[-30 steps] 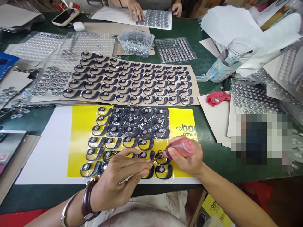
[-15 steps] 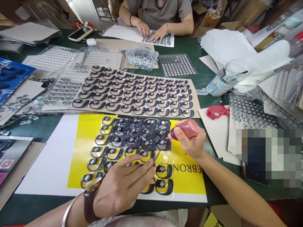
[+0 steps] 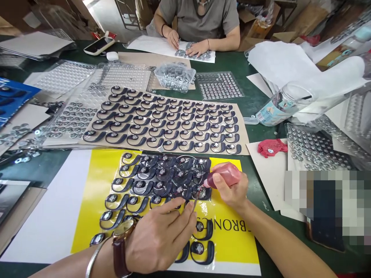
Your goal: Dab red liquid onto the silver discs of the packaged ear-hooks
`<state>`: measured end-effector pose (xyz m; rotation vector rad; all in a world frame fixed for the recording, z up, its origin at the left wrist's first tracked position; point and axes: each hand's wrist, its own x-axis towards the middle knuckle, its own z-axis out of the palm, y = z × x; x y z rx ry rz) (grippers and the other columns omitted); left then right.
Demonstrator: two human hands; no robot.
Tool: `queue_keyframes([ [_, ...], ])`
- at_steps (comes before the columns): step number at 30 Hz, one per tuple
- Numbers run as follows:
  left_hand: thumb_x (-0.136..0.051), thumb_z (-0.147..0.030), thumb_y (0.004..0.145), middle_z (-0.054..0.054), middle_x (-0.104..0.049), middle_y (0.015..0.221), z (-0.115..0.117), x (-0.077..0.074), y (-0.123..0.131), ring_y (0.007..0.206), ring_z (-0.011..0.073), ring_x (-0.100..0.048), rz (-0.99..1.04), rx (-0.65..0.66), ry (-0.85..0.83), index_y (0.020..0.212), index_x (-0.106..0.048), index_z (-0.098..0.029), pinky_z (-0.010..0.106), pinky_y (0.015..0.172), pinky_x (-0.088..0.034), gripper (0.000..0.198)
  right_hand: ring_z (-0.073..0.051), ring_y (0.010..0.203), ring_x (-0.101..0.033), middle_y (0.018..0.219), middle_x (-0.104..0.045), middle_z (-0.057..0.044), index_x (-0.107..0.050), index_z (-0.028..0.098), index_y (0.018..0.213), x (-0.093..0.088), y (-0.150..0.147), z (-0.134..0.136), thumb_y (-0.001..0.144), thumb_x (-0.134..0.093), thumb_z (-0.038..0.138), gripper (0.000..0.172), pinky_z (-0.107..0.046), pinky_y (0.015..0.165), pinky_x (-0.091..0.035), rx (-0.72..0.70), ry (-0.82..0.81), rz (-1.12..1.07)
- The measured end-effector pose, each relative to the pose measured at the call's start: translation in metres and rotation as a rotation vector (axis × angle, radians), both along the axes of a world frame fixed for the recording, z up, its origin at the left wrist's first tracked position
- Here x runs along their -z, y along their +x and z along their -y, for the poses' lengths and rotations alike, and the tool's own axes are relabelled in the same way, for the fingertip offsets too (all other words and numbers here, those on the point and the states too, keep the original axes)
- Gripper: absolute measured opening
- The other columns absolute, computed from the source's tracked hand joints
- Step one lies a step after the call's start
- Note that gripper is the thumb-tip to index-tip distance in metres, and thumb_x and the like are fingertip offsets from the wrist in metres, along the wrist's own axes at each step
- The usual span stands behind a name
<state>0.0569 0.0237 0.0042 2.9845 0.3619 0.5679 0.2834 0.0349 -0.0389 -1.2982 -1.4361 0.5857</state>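
My right hand point(image 3: 234, 193) is wrapped round a squeeze bottle point(image 3: 226, 174) of red liquid. Its narrow tip points left, just above a black ear-hook earphone part point(image 3: 200, 190) with a round metallic centre. Pinched in my left hand point(image 3: 164, 235) are thin metal tweezers point(image 3: 196, 200), whose points reach the same part. Rows of such ear-hook parts lie on clear film over a yellow and white printed sheet point(image 3: 232, 253). My left hand covers some of the lower rows. A watch point(image 3: 124, 229) and a bangle are on my left wrist.
Beyond lies a cardboard sheet point(image 3: 242, 144) with more ear-hook parts. Behind it stand a clear tub point(image 3: 175, 75) of small metal parts and a clear tray point(image 3: 219, 85). To the right are a tilted plastic jar point(image 3: 279, 106) and red cloth point(image 3: 272, 148). A co-worker's hands point(image 3: 198, 48) work opposite.
The bottle tip and tweezers have come together at one ear-hook part, with the tweezers moved up to it. The view has shifted slightly, so the table sits lower in the picture.
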Motion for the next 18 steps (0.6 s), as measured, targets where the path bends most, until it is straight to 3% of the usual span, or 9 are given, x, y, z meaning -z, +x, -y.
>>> queue_keyframes([
  [9,-0.024,-0.005,0.092,0.016,-0.069,0.1,-0.0035,-0.0089,0.0068,0.095,0.0213,-0.066,0.004,0.008,0.036,0.102,-0.063,-0.002,0.037,0.09,-0.048,0.04,-0.017,0.053,-0.067,0.058,-0.067,0.001,-0.06,0.024,0.09,-0.0049,-0.0025,-0.0027,0.081,-0.063,0.02,0.01,-0.029,0.051,-0.056,-0.123,0.038,0.021],
  [18,-0.027,-0.007,0.092,0.016,-0.069,0.102,-0.0025,-0.0078,0.0041,0.095,0.0214,-0.066,-0.022,0.01,0.031,0.105,-0.062,-0.003,0.038,0.091,-0.047,0.038,-0.018,0.053,-0.066,0.058,-0.066,0.001,-0.06,0.024,0.077,-0.0055,-0.0001,-0.0049,0.081,-0.062,0.022,0.005,-0.03,0.049,-0.053,0.002,0.036,0.108],
])
